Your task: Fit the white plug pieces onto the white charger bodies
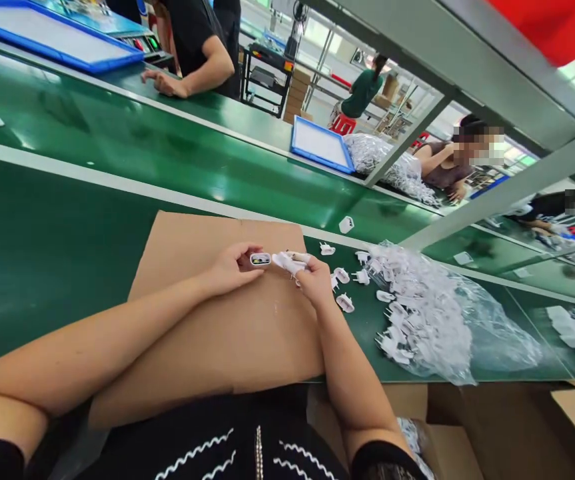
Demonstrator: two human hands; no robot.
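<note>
Above a brown cardboard sheet [237,333], my left hand [237,270] grips a small white housing [260,259] between thumb and fingers. Its open end shows parts inside. Close to its right, my right hand [312,277] is closed on a small white piece [287,261]; white covers show on some fingertips. Loose white plug pieces [346,303] lie on the green table right of the cardboard. Beyond them, a clear plastic bag [497,327] spills a heap of similar plug pieces [422,300].
A green conveyor [167,150] runs beyond the table, carrying a white housing [346,225]. Blue-rimmed trays [294,147] and several people are across it. A metal frame post [492,183] slants over the right side. Cardboard boxes [452,450] stand below the table edge.
</note>
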